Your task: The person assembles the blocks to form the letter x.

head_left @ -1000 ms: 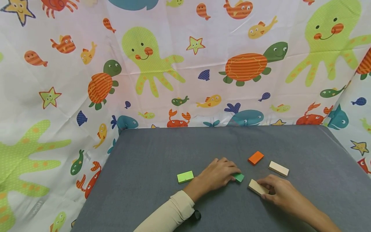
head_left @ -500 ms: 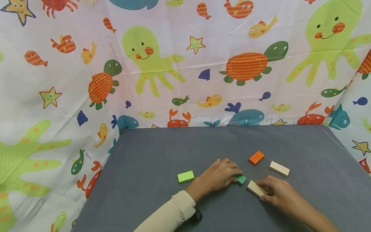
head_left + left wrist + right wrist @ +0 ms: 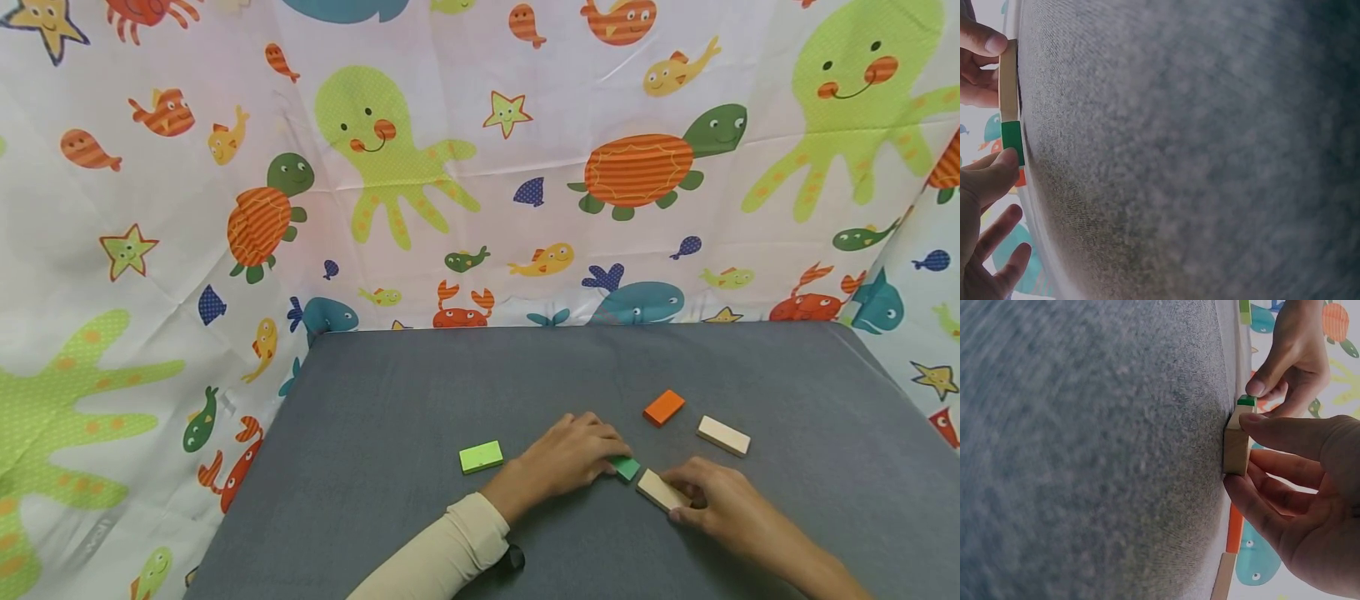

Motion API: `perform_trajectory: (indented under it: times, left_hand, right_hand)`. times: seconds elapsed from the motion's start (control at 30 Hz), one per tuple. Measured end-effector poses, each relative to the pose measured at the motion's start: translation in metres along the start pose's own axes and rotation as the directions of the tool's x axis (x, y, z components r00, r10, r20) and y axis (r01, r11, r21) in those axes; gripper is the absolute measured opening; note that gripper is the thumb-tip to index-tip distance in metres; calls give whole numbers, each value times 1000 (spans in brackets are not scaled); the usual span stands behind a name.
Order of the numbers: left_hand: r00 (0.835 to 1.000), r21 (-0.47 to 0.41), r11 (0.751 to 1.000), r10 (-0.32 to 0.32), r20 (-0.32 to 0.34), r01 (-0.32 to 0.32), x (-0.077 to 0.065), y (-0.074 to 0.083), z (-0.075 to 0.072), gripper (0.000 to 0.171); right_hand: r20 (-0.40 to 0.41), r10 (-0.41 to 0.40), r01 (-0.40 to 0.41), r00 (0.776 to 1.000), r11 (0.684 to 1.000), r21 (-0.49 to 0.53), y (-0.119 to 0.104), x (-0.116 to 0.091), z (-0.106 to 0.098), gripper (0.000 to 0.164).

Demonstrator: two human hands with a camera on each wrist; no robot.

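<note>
On the grey table my left hand (image 3: 561, 454) pinches a dark green block (image 3: 625, 469), its far part hidden under the fingers. Facing it, my right hand (image 3: 720, 500) grips a plain wooden block (image 3: 663, 490) between thumb and fingers. Only a narrow gap parts the two blocks in the head view. From the left wrist, the green block (image 3: 1012, 137) appears end to end with the wooden block (image 3: 1008, 87). In the right wrist view the thumb presses one side of the wooden block (image 3: 1236, 449) and fingertips meet the other.
A light green block (image 3: 481, 457) lies left of the left hand. Behind the hands are an orange block (image 3: 663, 408) and a second plain wooden block (image 3: 723, 436). A sea-animal printed curtain (image 3: 420, 283) hangs along the table's back and left edges.
My left hand has shifted the green block a little to the right. The right hand has brought its wooden block slightly left, and the gap between them has narrowed.
</note>
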State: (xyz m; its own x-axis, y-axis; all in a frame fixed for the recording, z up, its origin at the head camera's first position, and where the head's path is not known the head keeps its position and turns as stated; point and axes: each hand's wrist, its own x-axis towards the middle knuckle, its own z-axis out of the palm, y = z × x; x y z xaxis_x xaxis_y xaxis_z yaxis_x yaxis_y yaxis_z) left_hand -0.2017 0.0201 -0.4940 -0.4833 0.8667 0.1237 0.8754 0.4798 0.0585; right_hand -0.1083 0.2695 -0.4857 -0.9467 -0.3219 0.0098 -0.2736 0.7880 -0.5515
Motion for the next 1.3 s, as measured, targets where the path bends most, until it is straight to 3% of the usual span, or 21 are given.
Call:
perform_trajectory:
  times: [1.3]
  left_hand:
    - [1000, -36, 999, 14, 20, -13, 3, 3, 4, 36]
  right_hand:
    - [8, -3, 3, 1000, 999, 35, -1, 0, 2, 36]
